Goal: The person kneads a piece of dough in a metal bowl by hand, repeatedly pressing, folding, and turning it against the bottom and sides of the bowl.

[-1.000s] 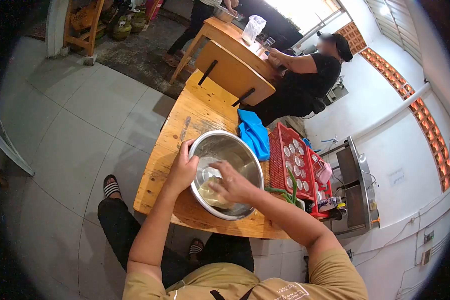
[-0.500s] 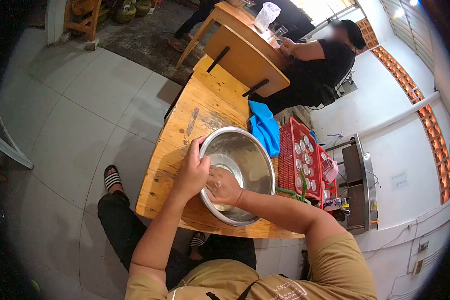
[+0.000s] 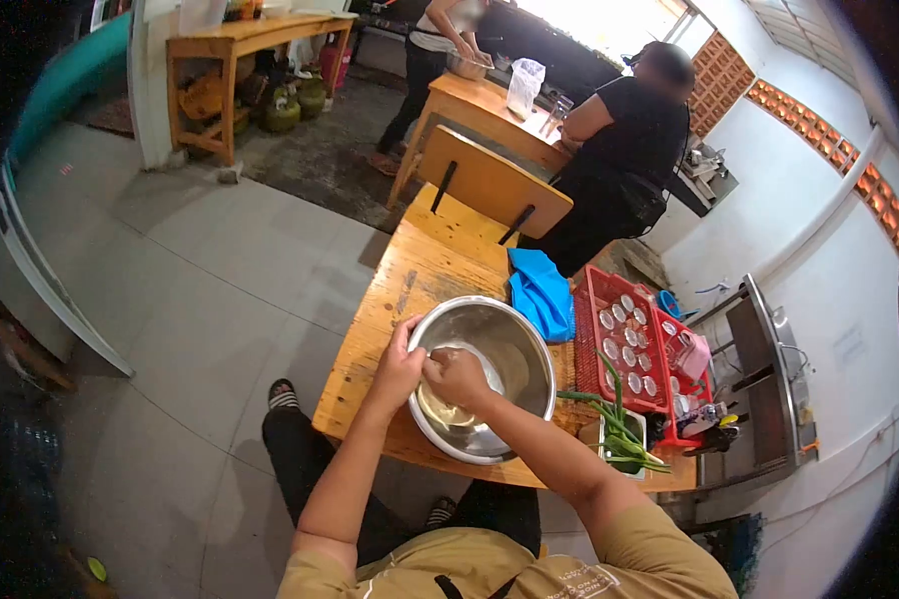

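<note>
A large steel bowl [image 3: 519, 369] stands on the wooden table [image 3: 355, 364], with pale liquid in its lower part. My left hand [image 3: 398, 367] grips the bowl's left rim, its fingers wrapped over the edge. Inside the bowl, close beside it, my right hand [image 3: 456, 379] is curled with the fingers closed; what it holds, if anything, is hidden. Behind the bowl lies a blue cloth or bag [image 3: 541, 295].
Red baskets [image 3: 594, 299] with small clear cups stand to the right, beside a metal container [image 3: 591, 435] with green leaves [image 3: 621, 429]. Beyond are a wooden chair [image 3: 489, 185] and two people at another table [image 3: 504, 115]. A steel sink unit [image 3: 769, 374] is at the right.
The view has shifted, showing more of the room and both people. My right hand's fingers, flatter before, are now curled. My left hand stays on the rim.
</note>
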A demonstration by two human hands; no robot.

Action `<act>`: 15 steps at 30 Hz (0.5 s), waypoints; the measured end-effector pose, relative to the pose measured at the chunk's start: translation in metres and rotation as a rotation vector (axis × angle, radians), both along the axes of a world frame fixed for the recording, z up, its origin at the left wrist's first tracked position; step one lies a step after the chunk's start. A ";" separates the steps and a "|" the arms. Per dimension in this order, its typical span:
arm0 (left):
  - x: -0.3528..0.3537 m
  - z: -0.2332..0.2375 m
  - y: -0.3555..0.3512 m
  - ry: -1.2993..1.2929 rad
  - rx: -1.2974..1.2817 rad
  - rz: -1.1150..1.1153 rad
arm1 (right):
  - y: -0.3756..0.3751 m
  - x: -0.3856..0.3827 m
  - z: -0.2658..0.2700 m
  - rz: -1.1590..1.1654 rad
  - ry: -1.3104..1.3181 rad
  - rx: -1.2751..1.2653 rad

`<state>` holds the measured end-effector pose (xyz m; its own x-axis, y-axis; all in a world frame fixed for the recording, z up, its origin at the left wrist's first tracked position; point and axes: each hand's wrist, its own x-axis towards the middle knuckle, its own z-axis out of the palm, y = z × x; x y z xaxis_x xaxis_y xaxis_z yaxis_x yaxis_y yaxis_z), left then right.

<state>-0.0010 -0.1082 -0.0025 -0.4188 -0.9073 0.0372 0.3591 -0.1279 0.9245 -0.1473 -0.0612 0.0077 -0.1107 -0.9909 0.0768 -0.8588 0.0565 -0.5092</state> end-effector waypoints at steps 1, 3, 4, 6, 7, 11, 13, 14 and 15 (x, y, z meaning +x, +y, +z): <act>0.002 0.004 0.006 -0.008 -0.065 0.001 | 0.009 0.000 0.008 -0.043 -0.090 0.036; 0.005 0.010 0.025 -0.013 -0.119 0.008 | 0.023 -0.007 0.010 -0.057 -0.171 -0.014; 0.009 0.014 0.034 -0.053 -0.125 0.015 | 0.030 -0.012 0.013 -0.079 -0.228 -0.053; 0.012 0.015 0.053 -0.106 -0.141 0.042 | 0.043 -0.022 0.015 -0.049 -0.264 -0.137; 0.013 0.015 0.062 -0.095 -0.135 0.031 | 0.047 -0.027 0.013 -0.048 -0.255 -0.176; 0.014 0.011 0.098 -0.086 -0.040 0.043 | 0.077 -0.029 0.032 0.015 -0.279 -0.329; 0.013 0.008 0.112 -0.071 0.007 0.027 | 0.095 -0.030 0.040 0.066 -0.223 -0.331; 0.011 -0.010 0.116 -0.079 -0.003 0.034 | 0.106 -0.030 0.039 0.067 -0.235 -0.338; 0.011 -0.005 0.124 -0.087 0.010 0.045 | 0.117 -0.030 0.037 0.140 -0.198 -0.327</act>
<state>0.0103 0.0160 -0.0075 -0.3790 -0.9254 -0.0063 0.2832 -0.1225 0.9512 -0.1774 0.0559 0.0449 -0.0209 -0.9241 0.3815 -0.7299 -0.2467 -0.6375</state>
